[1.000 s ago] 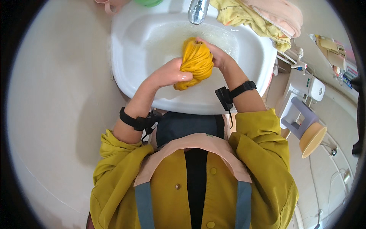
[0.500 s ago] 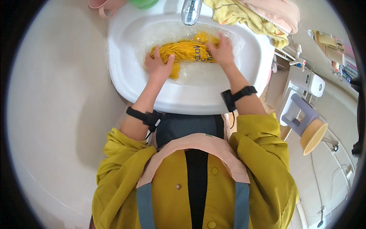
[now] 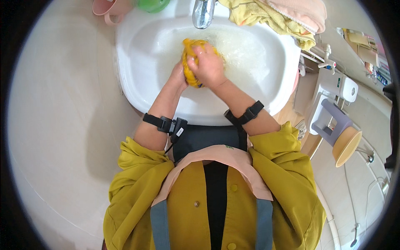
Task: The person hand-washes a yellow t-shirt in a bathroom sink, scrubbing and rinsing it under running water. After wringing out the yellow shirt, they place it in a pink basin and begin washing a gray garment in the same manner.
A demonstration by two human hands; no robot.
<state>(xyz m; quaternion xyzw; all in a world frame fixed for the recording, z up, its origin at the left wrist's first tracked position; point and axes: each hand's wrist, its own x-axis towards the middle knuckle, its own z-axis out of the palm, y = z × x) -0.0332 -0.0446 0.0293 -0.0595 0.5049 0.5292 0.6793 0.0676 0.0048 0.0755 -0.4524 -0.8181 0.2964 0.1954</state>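
Hands, two, together, clamped on one bunched yellow cloth inside white washbasin; chrome faucet at washbasin's far edge; towels at washbasin's far-right corner.

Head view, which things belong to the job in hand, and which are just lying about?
Seem part of the job:
mustard-yellow cloth, bunched
right hand, gripping the cloth
left hand, against it, fingers hidden
white washbasin
water in the washbasin

Seem just lying about:
pink mug
green container
yellow towel
peach-pink towel beside it

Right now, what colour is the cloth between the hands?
The cloth is golden yellow, in the head view.
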